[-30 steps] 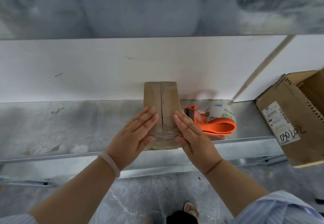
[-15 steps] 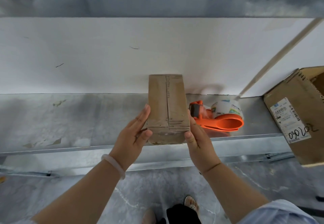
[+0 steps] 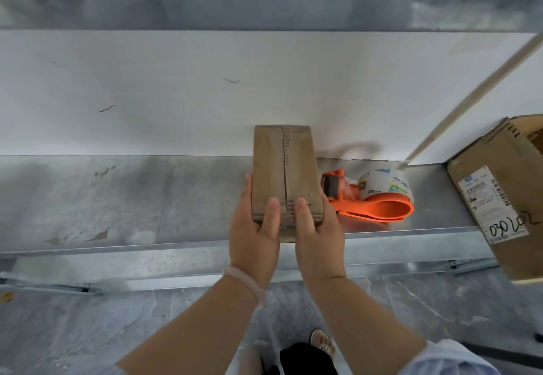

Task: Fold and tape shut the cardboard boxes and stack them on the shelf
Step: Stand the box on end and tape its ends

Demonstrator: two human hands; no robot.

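Gripping the box [image 3: 283, 169] at the shelf [image 3: 147, 198].
Left hand [image 3: 254, 245] and right hand [image 3: 318, 242] clasp its sides, thumbs on top; best keep it level, clear of the tape dispenser [image 3: 379, 201].

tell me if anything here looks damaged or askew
The large box at the right sits askew to the shelf, and its open flap edge looks ragged. The shelf surface is chipped at the left. The small taped box looks square and intact.

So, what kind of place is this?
Probably a storeroom or packing area: a metal shelf, an orange tape dispenser lying beside the small cardboard box, and a labelled carton at the right.
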